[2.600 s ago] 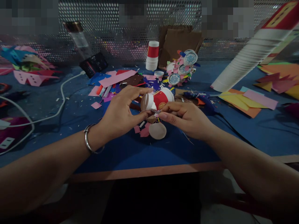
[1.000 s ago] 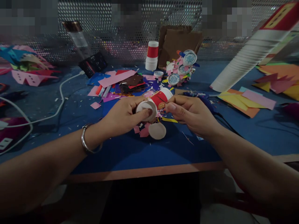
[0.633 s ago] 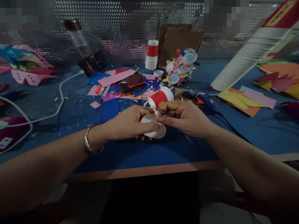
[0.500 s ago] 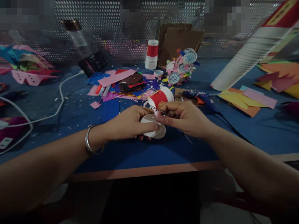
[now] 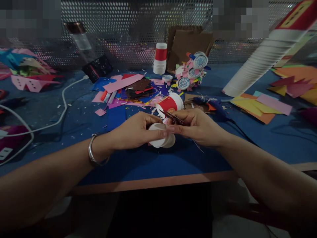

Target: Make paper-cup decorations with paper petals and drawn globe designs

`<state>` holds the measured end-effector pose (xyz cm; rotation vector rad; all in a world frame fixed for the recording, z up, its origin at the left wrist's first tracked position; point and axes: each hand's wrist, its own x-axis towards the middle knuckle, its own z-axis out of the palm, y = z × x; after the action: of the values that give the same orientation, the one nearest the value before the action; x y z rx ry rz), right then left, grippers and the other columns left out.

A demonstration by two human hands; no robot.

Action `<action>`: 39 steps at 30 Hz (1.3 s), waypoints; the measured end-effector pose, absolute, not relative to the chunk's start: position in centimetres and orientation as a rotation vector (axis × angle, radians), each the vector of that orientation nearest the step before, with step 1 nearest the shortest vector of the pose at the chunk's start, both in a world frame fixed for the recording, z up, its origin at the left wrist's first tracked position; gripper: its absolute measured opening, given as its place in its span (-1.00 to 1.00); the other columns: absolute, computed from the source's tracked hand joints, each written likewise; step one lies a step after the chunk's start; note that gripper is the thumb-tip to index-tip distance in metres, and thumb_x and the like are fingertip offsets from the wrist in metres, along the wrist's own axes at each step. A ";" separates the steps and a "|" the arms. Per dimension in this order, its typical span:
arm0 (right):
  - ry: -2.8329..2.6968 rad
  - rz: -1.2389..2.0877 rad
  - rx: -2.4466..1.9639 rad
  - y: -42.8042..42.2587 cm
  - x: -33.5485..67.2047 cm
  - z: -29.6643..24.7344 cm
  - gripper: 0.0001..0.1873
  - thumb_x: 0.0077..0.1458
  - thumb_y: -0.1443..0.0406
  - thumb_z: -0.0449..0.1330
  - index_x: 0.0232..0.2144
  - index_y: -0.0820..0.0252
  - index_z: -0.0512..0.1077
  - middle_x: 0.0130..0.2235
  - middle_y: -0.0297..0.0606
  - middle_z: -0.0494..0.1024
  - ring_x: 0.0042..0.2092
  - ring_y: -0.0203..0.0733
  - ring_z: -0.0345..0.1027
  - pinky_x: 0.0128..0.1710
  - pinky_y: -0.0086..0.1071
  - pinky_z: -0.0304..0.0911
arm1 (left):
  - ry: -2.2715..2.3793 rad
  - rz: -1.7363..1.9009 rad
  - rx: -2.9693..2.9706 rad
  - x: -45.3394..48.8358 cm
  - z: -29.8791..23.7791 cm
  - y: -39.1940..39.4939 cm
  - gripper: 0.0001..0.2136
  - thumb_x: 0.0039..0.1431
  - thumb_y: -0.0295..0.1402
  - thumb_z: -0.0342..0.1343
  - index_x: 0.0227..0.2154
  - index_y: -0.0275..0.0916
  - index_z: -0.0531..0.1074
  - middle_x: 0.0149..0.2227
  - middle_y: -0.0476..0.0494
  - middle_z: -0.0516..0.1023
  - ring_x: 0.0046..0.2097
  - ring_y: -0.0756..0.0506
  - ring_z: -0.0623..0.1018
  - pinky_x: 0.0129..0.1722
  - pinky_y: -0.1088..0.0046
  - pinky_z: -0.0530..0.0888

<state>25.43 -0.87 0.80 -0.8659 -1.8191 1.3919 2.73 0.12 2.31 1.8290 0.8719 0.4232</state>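
Note:
My left hand (image 5: 138, 131) is closed on white round paper pieces (image 5: 157, 141) that look like cup bottoms, its thumb pressed flat across them. Two round edges overlap, one jutting out to the right. My right hand (image 5: 198, 127) grips a pair of scissors (image 5: 174, 117), dark and slim, their tips pointing up and left. Its thumb and fingertip also pinch the right side of the white pieces, touching my left thumb tip. Just beyond both hands a red and white paper cup (image 5: 170, 103) lies on its side. The scissors' handles are mostly hidden by my fingers.
Coloured paper sheets (image 5: 123, 82) and scraps litter the blue table (image 5: 158, 165). A blue glue gun (image 5: 219, 110) with a cord lies right. A tall cup stack (image 5: 262, 62) leans at right. Behind stand a short cup stack (image 5: 160, 58), a decorated paper cluster (image 5: 192, 72) and cardboard (image 5: 188, 43).
The scissors have turned in my right hand, their blades now angled more steeply upward. The white pieces are tilted slightly and my right fingertips sit against them. My left hand keeps its hold.

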 end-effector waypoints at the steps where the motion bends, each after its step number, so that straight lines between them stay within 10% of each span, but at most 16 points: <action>1: -1.808 1.405 -0.856 -0.9 25.4 0.8 -0.51 0.08 -0.06 0.51 -0.43 0.20 0.48 -0.41 -0.39 0.41 -0.36 -0.33 0.19 -0.39 -0.41 0.11 | 0.863 0.428 1.824 2.7 2.3 0.1 -0.73 0.20 -0.14 0.30 -0.31 -0.29 0.66 -0.37 -0.09 0.61 -0.40 0.00 0.46 -0.42 0.51 0.36; 20: -1.690 1.741 -0.705 -0.7 26.1 1.0 -0.63 0.14 0.08 0.51 -0.32 0.22 0.51 -0.51 -0.53 0.29 -0.55 -0.48 -0.05 -0.63 -0.47 -0.16 | 0.674 0.727 2.183 3.0 2.0 -1.2 -0.71 0.36 -0.26 0.25 -0.48 -0.25 0.48 -0.46 -0.02 0.48 -0.38 0.01 0.42 -0.35 0.49 0.37; 39: -2.036 0.752 -0.965 -1.5 26.3 1.0 -0.51 0.33 -0.13 0.28 -0.27 0.18 0.55 -0.30 -0.29 0.54 -0.29 -0.26 0.35 -0.30 -0.34 0.17 | 0.786 1.065 1.881 3.1 1.1 -0.2 -0.85 0.26 -0.24 0.36 -0.27 -0.23 0.68 -0.32 -0.06 0.69 -0.31 -0.03 0.58 -0.32 0.49 0.53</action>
<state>26.32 -1.49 1.02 -0.9651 -2.0361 0.7522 3.08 -0.17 1.10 1.8815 0.7855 1.0647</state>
